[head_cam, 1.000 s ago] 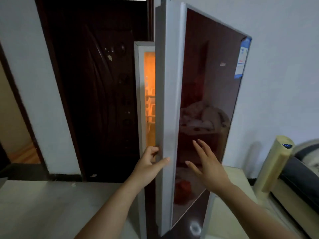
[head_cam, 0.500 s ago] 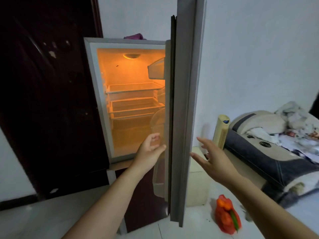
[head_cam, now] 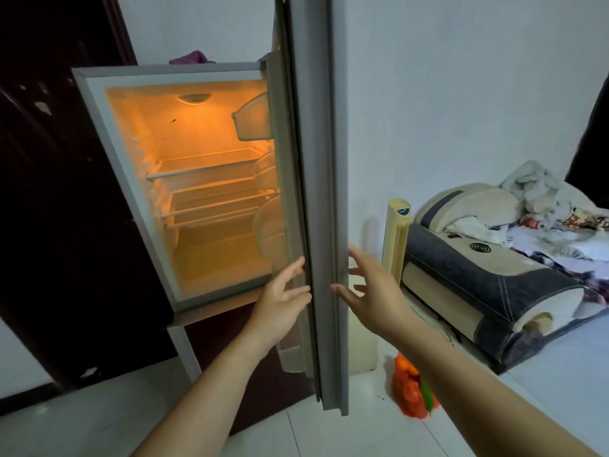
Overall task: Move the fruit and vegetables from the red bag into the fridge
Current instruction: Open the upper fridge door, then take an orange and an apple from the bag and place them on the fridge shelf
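The fridge stands open, lit orange inside, with bare shelves. Its door is swung out edge-on toward me. My left hand rests with straight fingers against the door's inner edge. My right hand hovers open at the door's outer side, fingers spread, and I cannot tell if it touches the door. The red mesh bag lies on the floor to the right of the door, holding orange fruit and something green. My right forearm partly covers it.
A dark wooden door is left of the fridge. A cream tower fan stands by the wall. A low bed with rumpled bedding fills the right side. A pale box sits behind the fridge door. The floor is pale tile.
The fridge door has swung from nearly closed to wide open, exposing the lit interior. My view turned right, bringing the red bag and bed into sight. My left hand's fingers have straightened.
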`<state>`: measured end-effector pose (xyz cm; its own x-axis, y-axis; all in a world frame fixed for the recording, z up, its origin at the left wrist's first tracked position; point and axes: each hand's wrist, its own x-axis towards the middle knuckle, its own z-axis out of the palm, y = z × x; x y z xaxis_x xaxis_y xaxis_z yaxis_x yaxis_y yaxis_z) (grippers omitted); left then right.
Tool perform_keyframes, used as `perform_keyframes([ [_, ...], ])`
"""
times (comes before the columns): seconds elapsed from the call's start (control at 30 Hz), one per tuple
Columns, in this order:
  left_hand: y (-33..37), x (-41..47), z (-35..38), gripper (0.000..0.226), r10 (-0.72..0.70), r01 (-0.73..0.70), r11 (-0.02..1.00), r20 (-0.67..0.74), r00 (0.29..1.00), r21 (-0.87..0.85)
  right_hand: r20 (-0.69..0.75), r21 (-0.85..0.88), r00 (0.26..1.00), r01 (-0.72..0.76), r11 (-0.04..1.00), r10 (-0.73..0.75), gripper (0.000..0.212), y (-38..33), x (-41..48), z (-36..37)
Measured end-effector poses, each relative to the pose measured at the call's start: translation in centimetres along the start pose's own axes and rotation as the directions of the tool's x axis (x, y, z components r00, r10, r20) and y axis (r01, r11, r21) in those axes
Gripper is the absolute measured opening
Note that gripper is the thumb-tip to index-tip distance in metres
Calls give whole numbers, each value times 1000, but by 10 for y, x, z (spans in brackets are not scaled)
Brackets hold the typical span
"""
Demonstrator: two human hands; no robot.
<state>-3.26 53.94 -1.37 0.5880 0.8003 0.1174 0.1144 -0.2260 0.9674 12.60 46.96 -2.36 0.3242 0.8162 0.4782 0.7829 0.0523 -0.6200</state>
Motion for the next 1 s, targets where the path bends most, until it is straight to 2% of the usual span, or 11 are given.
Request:
perform_keyframes([
  [0.4,17,28,128,58,33,-27,999,-121,992,46,76,99,993,78,992,-86,73,105,10,-89],
  [0.67,21,46,179,57,-63,60,998,-123,990,-29,98,105,991,83,991,-93,80,151,17,-118],
  [0.83,8,51,187,51,-27,25,999,-106,994,-22,126,103,992,10,995,-23,77,168,11,-126],
  [1.0,-44,35,186,42,-113,110,993,-76,991,-39,157,63,971,-193,979,181,68,208,-21,-148],
])
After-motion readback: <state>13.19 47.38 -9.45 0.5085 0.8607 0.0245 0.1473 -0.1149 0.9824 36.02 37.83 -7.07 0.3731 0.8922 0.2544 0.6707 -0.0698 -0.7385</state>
